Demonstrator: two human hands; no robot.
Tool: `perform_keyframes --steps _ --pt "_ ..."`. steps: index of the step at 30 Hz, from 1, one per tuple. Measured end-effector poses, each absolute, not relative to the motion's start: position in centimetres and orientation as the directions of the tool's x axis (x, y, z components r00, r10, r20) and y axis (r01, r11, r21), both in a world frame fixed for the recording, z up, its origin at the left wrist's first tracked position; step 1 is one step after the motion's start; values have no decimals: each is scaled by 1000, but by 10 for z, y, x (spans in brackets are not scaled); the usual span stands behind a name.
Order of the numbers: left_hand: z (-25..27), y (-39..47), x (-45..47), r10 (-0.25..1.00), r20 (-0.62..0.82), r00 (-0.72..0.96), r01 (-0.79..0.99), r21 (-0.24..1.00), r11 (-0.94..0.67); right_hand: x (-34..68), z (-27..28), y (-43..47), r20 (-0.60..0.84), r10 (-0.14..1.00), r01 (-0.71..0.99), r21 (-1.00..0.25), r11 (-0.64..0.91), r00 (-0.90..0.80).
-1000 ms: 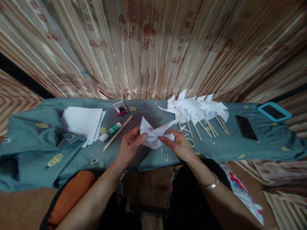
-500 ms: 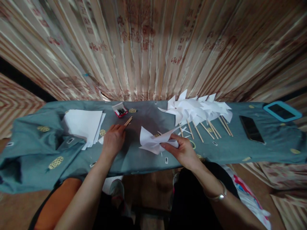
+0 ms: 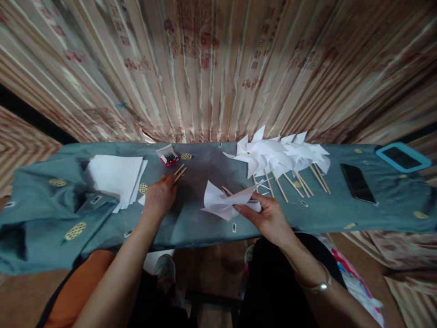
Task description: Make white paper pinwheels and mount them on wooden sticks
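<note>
White folded paper [image 3: 221, 205] with pointed blades sits over the tabletop [image 3: 198, 230], midway along and closer to the near edge than the far one. Its right side is pinched between the thumb and closed fingers of the right hand [image 3: 268, 215]. The left hand [image 3: 159, 197] lies palm down to the left of it, fingers curled over a few wooden sticks [image 3: 180, 173] whose tips poke out past the fingertips; whether it grips them or only touches them cannot be told. A metal bracelet [image 3: 321, 286] circles the right wrist.

Just beyond the sticks, toward the far edge, stands an opened red box [image 3: 168, 156] with small dark pieces inside. Toward the left end rests a stack of white sheets [image 3: 114, 175]. Right of the middle, along the far edge, white pinwheels [image 3: 273, 152] overlap in a row, their sticks pointing to the near edge, with paper strips [image 3: 262, 187] beside them. Farther right lies a black phone [image 3: 358, 183], then a blue-framed tablet [image 3: 403, 157] near the far right corner.
</note>
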State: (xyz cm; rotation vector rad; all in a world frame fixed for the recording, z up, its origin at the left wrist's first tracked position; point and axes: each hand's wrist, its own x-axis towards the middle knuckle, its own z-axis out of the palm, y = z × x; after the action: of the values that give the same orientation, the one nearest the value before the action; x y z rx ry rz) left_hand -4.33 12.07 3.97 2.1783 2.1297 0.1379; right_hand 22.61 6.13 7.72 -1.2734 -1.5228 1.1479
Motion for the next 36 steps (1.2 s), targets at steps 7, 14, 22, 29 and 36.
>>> perform_keyframes --steps 7,14,22,29,36 --pt "34 123 -40 999 -13 50 995 86 -49 229 80 59 75 984 259 -959 115 -160" --pt "32 122 -29 980 125 153 838 509 -195 232 79 56 227 944 433 -846 313 -239" --pt "59 82 7 988 66 138 370 922 -113 232 84 49 554 779 536 -579 614 -293" --pt "75 72 21 977 -161 138 110 983 147 232 92 44 567 777 537 -579 613 -276" --pt "89 69 25 996 -8 91 92 996 0 234 90 46 559 785 520 -601 607 -269"
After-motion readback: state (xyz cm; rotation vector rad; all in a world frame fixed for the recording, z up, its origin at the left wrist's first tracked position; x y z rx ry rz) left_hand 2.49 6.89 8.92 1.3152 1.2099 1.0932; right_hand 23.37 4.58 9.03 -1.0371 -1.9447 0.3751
